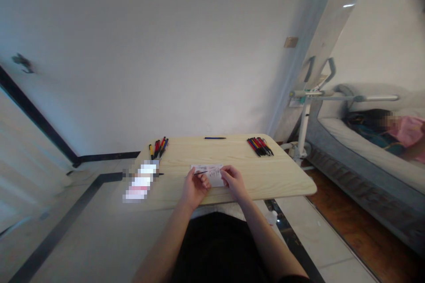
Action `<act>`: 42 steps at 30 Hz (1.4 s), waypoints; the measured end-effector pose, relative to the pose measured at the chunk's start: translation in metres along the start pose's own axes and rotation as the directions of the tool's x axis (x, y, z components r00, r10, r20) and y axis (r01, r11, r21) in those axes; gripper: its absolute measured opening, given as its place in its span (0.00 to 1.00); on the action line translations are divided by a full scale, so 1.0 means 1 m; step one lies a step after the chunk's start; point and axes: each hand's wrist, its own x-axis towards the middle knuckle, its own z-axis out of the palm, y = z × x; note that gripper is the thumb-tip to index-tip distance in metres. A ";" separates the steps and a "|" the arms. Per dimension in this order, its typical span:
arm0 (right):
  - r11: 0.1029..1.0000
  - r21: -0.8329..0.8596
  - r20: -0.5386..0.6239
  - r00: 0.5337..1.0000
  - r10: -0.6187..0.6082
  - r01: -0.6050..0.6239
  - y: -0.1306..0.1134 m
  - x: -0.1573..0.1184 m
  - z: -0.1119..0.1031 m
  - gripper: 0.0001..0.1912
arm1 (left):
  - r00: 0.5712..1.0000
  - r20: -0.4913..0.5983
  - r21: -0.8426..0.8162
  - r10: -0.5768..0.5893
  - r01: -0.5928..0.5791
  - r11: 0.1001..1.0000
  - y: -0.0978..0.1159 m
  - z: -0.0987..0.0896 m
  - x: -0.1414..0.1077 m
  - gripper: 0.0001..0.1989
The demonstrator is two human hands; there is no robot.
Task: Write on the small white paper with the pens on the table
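Note:
A white paper (216,180) with dark markings lies on the pale wooden table near its front edge. My left hand (196,188) is at the paper's left side, fingers curled round a thin dark pen (200,172) that points right over the paper. At the paper's right edge is my right hand (233,180), its thumb and fingertips pinched together; what they hold, if anything, is too small to make out.
Pens lie in a left bunch (159,147) and a right bunch (260,146) on the table (282,177). One blue pen (215,138) is at the back edge. Exercise equipment (303,124) and a bed with a person (410,132) are at the right.

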 end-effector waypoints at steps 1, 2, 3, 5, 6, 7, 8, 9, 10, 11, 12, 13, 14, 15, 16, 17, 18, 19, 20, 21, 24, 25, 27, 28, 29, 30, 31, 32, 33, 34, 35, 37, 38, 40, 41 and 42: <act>1.000 -0.005 0.003 1.000 0.000 0.000 0.000 0.000 0.000 0.10 | 1.000 -0.006 -0.001 -0.001 0.001 1.000 0.000 0.000 0.000 0.16; 1.000 -0.009 0.005 1.000 -0.001 0.001 0.000 0.000 0.000 0.10 | 1.000 -0.011 -0.003 -0.001 0.001 1.000 0.000 0.001 0.000 0.16; 1.000 -0.013 0.006 1.000 -0.002 0.002 0.000 0.000 0.000 0.10 | 1.000 -0.016 -0.006 -0.001 0.001 1.000 0.000 0.001 0.000 0.16; 1.000 -0.018 0.009 1.000 -0.004 0.004 0.000 0.000 0.000 0.10 | 1.000 -0.020 -0.011 -0.003 0.003 1.000 0.000 0.000 0.000 0.16; 1.000 -0.018 0.011 1.000 -0.004 0.004 -0.001 0.000 0.000 0.10 | 1.000 -0.017 -0.011 -0.004 0.003 1.000 0.000 0.000 0.000 0.16; 1.000 -0.016 0.013 1.000 -0.004 0.004 -0.001 0.000 0.000 0.09 | 1.000 -0.012 -0.011 -0.004 0.004 1.000 0.000 0.000 0.000 0.16; 1.000 -0.013 0.014 1.000 -0.004 0.004 -0.001 0.000 0.000 0.09 | 1.000 -0.005 -0.011 -0.004 0.004 1.000 0.000 -0.001 0.000 0.16; 1.000 -0.012 0.016 1.000 -0.004 0.004 -0.001 0.000 0.000 0.09 | 1.000 0.002 -0.010 -0.004 0.004 1.000 -0.001 -0.001 0.000 0.16; 1.000 -0.013 0.016 1.000 -0.006 0.006 -0.001 0.000 0.000 0.09 | 1.000 0.006 -0.009 -0.001 0.001 1.000 -0.001 -0.001 0.000 0.16; 1.000 -0.017 0.016 1.000 -0.009 0.009 -0.001 0.000 0.000 0.09 | 1.000 0.010 -0.007 0.000 0.000 1.000 -0.001 -0.001 0.000 0.16; 1.000 -0.021 0.016 1.000 -0.012 0.012 -0.001 0.000 0.000 0.09 | 1.000 0.011 -0.005 0.002 -0.002 1.000 -0.001 -0.001 0.000 0.16; 1.000 -0.025 0.015 1.000 -0.014 0.015 -0.001 0.000 0.000 0.09 | 1.000 0.013 -0.003 0.004 -0.004 1.000 0.000 0.000 -0.001 0.16; 0.999 -0.028 0.013 1.000 -0.015 0.016 -0.001 -0.001 0.001 0.09 | 1.000 0.013 -0.002 0.005 -0.005 1.000 0.000 0.000 -0.001 0.17; 0.999 -0.031 0.012 1.000 -0.016 0.016 -0.001 -0.001 0.001 0.09 | 1.000 0.016 -0.001 0.005 -0.005 1.000 0.000 0.000 -0.001 0.17; 0.999 -0.034 0.012 1.000 -0.016 0.016 -0.001 -0.001 0.001 0.09 | 1.000 0.019 -0.002 0.003 -0.003 1.000 0.000 0.001 -0.001 0.17; 0.999 -0.037 0.013 1.000 -0.015 0.016 -0.001 -0.001 0.001 0.09 | 1.000 0.023 -0.003 0.001 -0.001 1.000 0.000 0.001 -0.002 0.17; 0.999 -0.039 0.014 1.000 -0.014 0.015 -0.001 -0.001 0.001 0.09 | 1.000 0.026 -0.004 0.000 0.000 1.000 0.000 0.001 -0.002 0.17; 0.999 -0.039 0.016 1.000 -0.013 0.014 -0.001 0.000 0.001 0.09 | 1.000 0.027 -0.006 -0.001 0.001 1.000 0.000 0.001 -0.001 0.17; 0.999 -0.037 0.018 1.000 -0.011 0.012 -0.001 0.000 0.001 0.09 | 1.000 0.025 -0.007 -0.001 0.001 1.000 0.000 0.001 -0.001 0.17; 0.999 -0.037 0.020 1.000 -0.010 0.011 -0.002 0.000 0.001 0.09 | 1.000 0.024 -0.009 -0.001 0.001 1.000 0.000 0.001 -0.001 0.17; 0.999 -0.046 0.021 1.000 -0.009 0.010 -0.002 0.000 0.001 0.10 | 1.000 0.026 -0.013 0.003 -0.003 1.000 0.000 0.001 -0.001 0.17; 0.999 -0.052 0.019 1.000 -0.008 0.009 -0.001 0.000 0.001 0.10 | 1.000 0.030 -0.015 0.004 -0.004 1.000 -0.001 0.000 -0.001 0.17; 0.998 -0.062 0.018 1.000 -0.008 0.009 0.000 0.001 0.001 0.10 | 0.999 0.035 -0.020 0.009 -0.008 1.000 -0.001 0.000 -0.001 0.17; 0.998 -0.064 0.018 1.000 -0.011 0.012 0.000 0.001 0.000 0.10 | 0.999 0.037 -0.023 0.010 -0.009 1.000 -0.001 0.000 -0.001 0.17; 0.998 -0.065 0.023 1.000 -0.015 0.017 0.001 0.001 0.000 0.09 | 0.999 0.039 -0.025 0.011 -0.010 1.000 -0.001 -0.001 -0.001 0.17; 0.998 -0.066 0.028 0.999 -0.020 0.022 0.002 0.001 0.000 0.09 | 0.999 0.041 -0.027 0.013 -0.012 1.000 -0.001 -0.001 -0.001 0.17; 0.997 -0.066 0.033 0.999 -0.024 0.026 0.002 0.001 -0.001 0.09 | 0.999 0.045 -0.027 0.014 -0.013 1.000 -0.001 -0.001 -0.001 0.17; 0.997 -0.066 0.036 0.999 -0.026 0.029 0.002 0.001 -0.001 0.09 | 0.999 0.048 -0.026 0.016 -0.014 1.000 -0.001 -0.001 -0.001 0.17; 0.997 -0.067 0.038 0.999 -0.026 0.028 0.003 0.000 -0.001 0.09 | 0.999 0.051 -0.026 0.017 -0.016 1.000 -0.001 -0.001 -0.001 0.18; 0.997 -0.067 0.038 0.999 -0.025 0.028 0.003 0.000 -0.001 0.09 | 0.998 0.053 -0.025 0.018 -0.016 1.000 -0.001 -0.001 -0.001 0.18; 0.997 -0.068 0.035 0.999 -0.024 0.027 0.003 0.000 -0.001 0.09 | 0.998 0.053 -0.024 0.018 -0.017 1.000 -0.001 -0.001 -0.001 0.18; 0.997 -0.068 0.031 0.999 -0.024 0.026 0.002 0.000 0.000 0.08 | 0.999 0.051 -0.027 0.016 -0.015 1.000 -0.001 -0.001 -0.001 0.18; 0.997 -0.069 0.032 0.999 -0.024 0.027 0.001 0.000 0.000 0.08 | 0.999 0.049 -0.029 0.015 -0.013 0.999 -0.001 -0.002 -0.001 0.18; 0.997 -0.067 0.037 0.999 -0.021 0.024 -0.001 -0.001 0.000 0.08 | 0.999 0.047 -0.035 0.009 -0.007 0.999 -0.001 -0.002 -0.001 0.18; 0.998 -0.065 0.039 0.999 -0.019 0.021 -0.002 -0.001 0.001 0.08 | 0.999 0.047 -0.037 0.007 -0.005 0.999 -0.001 -0.002 -0.001 0.18; 0.998 -0.063 0.039 0.999 -0.017 0.020 -0.002 -0.002 0.001 0.08 | 0.999 0.046 -0.038 0.006 -0.004 0.999 -0.001 -0.002 -0.001 0.18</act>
